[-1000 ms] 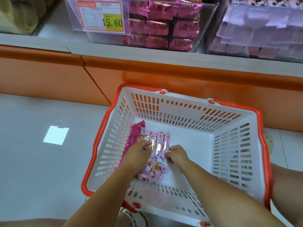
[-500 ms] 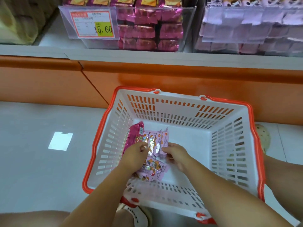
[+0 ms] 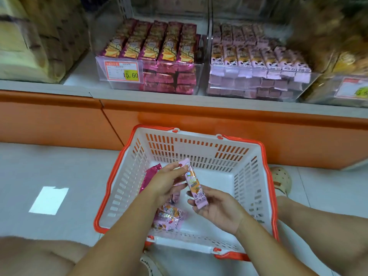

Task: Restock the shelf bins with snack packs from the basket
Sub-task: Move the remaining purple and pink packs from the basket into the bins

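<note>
The left hand [image 3: 165,184] and the right hand [image 3: 218,209] are close together above the white slotted plastic basket with an orange rim [image 3: 267,176]. Both hands grip one long pale pink snack pack with an orange cartoon print [image 3: 193,183].

- The left hand pinches the upper end of the snack pack between thumb and forefinger.
- The right hand lies palm up, with its fingers curled round the lower end.
- The snack pack is tilted, with its upper end toward the shelf. It is held over the basket interior, above the basket bottom.
- More pink wrapper shows just beneath the left hand. Whether that hand holds it cannot be determined.

Loose pink packs of the same print [image 3: 169,218] lie on the basket bottom, partly under the left forearm. A glossy magenta foil pack [image 3: 150,175] leans against the left wall of the basket.

The basket stands on the pale tiled floor [image 3: 49,160], just in front of the orange base panel [image 3: 199,116] of the shelf unit. Two clear plastic bins stand side by side on the white shelf [image 3: 79,76].

- The left clear bin [image 3: 199,78] holds stacked magenta packs and carries an orange-bordered price label [image 3: 121,72] reading 15.60.
- The right clear bin [image 3: 258,84] holds pale lilac-pink packs.

A cream perforated shoe [image 3: 280,179] rests on the floor to the right of the basket.
</note>
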